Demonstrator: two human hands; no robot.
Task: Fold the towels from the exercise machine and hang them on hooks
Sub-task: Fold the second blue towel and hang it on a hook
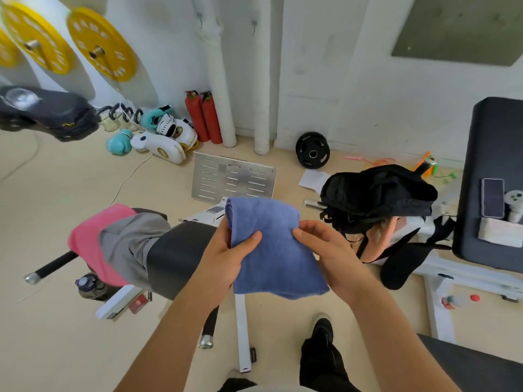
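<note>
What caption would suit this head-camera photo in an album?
Both hands, left hand and right hand, hold a folded blue terry towel above a black padded bench.

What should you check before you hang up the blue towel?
1. Blue towel folded: ok, doubled over.
2. Left hand grips its left edge, thumb on top: ok.
3. Right hand grips its right edge: ok.
4. Wall hooks free: ok, nothing hangs on them.
5. Pink towel and grey towel folded: not ok, still draped on the machine.
6. Bottom edges lined up: cannot tell.
</note>
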